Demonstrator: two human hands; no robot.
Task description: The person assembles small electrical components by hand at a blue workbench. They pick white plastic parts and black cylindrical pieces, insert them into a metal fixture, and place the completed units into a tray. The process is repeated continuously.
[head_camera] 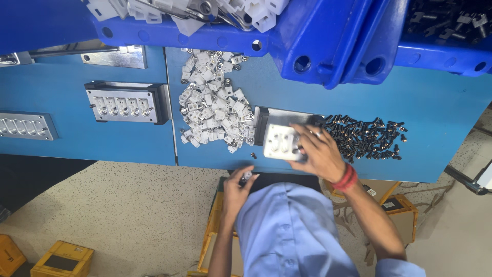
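Your right hand [319, 154] lies spread over the silver fixture plate [279, 142] at the near edge of the blue bench [441, 102], fingers curled down onto its right side, a small dark part seemingly pinched at the fingertips, though I cannot tell for sure whether they close on it; your left hand [237, 189] sits lower, off the bench edge and close to your body, thumb and fingers drawn together on a small white-and-metal piece [247, 176]; that piece is the thing to watch, and the plate lies up and to the right of it, so your right hand is plainly the nearer one to the plate while the left has the bench edge to cross; the plate's long axis runs away from you, tilted slightly, its pockets in a short row along the face; just left of the plate, touching its black base, spreads the heap of white clips [215, 110]; just right of it, the scatter of dark screws [365, 137], within easy reach of your right fingers; one stray screw [253, 154] lies between the heap and the plate; further left a second fixture [123, 102] sits well apart; blue crates [312, 41] overhang the far side.
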